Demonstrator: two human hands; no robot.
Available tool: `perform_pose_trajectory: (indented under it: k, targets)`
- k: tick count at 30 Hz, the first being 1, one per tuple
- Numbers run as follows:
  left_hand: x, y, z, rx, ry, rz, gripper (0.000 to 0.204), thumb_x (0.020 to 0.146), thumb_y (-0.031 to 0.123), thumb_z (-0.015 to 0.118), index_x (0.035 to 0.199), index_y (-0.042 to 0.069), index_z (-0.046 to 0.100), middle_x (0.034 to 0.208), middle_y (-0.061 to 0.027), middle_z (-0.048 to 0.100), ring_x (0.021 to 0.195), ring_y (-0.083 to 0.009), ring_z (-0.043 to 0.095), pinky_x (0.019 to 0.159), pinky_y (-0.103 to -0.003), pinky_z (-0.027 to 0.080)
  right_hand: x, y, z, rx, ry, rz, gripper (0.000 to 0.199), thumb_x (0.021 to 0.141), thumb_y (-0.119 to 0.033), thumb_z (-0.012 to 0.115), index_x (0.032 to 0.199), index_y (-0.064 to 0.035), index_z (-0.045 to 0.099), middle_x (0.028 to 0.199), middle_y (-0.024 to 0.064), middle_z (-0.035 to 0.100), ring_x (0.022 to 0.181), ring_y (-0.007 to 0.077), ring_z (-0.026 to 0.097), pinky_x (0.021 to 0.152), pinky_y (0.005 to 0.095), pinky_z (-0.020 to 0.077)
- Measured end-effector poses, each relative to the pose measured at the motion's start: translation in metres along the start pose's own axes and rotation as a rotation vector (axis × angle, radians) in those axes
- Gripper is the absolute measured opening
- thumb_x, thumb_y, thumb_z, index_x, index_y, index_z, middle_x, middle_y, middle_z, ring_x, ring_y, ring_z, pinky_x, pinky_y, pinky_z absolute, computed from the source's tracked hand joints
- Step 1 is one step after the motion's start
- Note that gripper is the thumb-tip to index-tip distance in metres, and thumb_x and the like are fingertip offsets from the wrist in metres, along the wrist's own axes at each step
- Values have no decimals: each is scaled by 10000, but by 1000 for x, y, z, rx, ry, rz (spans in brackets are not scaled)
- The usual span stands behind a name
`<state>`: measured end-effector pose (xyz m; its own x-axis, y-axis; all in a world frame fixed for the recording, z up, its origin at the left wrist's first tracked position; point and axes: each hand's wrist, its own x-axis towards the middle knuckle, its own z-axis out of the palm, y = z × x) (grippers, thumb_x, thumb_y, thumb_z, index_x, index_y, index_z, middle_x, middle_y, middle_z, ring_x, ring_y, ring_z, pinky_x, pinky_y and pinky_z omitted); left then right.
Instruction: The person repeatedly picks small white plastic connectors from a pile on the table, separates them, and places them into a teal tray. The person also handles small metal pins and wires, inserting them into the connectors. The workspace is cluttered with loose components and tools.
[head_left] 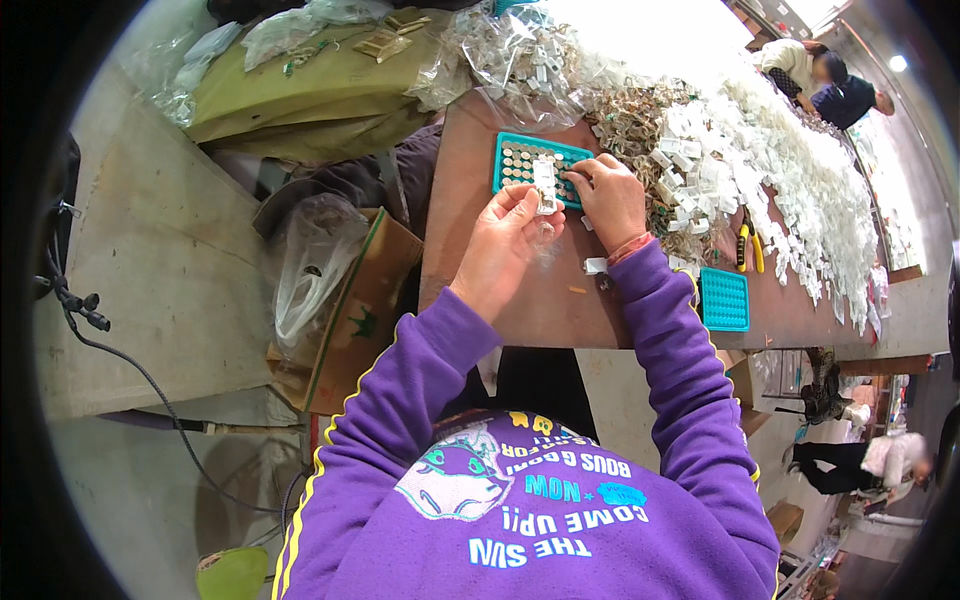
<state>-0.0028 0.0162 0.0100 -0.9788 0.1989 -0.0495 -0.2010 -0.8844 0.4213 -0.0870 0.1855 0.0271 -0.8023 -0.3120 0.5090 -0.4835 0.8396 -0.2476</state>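
My left hand (500,236) pinches a small white plastic housing (545,184) upright between thumb and fingers, above the near edge of a teal tray (497,160). Rows of round silver discs, like button cells (515,163), fill much of that tray. At the tray's right side my right hand (614,198) has thumb and forefinger drawn together over the discs. Whatever lies between those fingertips is too small to make out. A short white plastic part (595,266) rests on the table just below my right wrist.
A large heap of white plastic parts (790,220) spreads over the brown table (455,190) on the right. Yellow-handled pliers (744,245) and a second teal tray (725,300) lie near it. A cardboard box (365,285) with a plastic bag stands left. Other people are farther off.
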Motion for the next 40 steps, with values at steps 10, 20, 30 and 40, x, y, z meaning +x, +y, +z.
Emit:
perform_pose_trajectory:
  k: [10,20,30,40]
  targets:
    - [-1,1,0,63,15,-11,174,970,168,621,1110,74,578,1030,-96,673,902,-181,675,884,-330,556,-5,-34,-46,505,23,77,65,821,-100,722,858,-58,689,772,71,615,680,204,660,628,319,527]
    - [-7,0,9,302,2,100,191,944,139,657,1087,17,624,1020,-65,668,883,-140,655,792,-261,541,-15,-62,-71,442,-53,-129,75,827,-52,686,890,-39,648,829,96,625,682,255,647,605,335,524]
    - [-7,1,9,38,8,57,122,977,163,613,1061,76,627,960,-9,665,810,-100,646,723,-239,545,-30,-75,-56,328,163,-255,187,798,11,713,982,-25,714,867,116,666,751,259,666,657,323,540]
    - [-3,-1,-6,46,-62,48,182,955,130,638,1117,56,600,1036,-72,670,877,-165,669,793,-305,569,-35,-71,-50,347,238,-221,195,802,-52,686,993,-78,715,923,90,705,846,295,670,784,374,521]
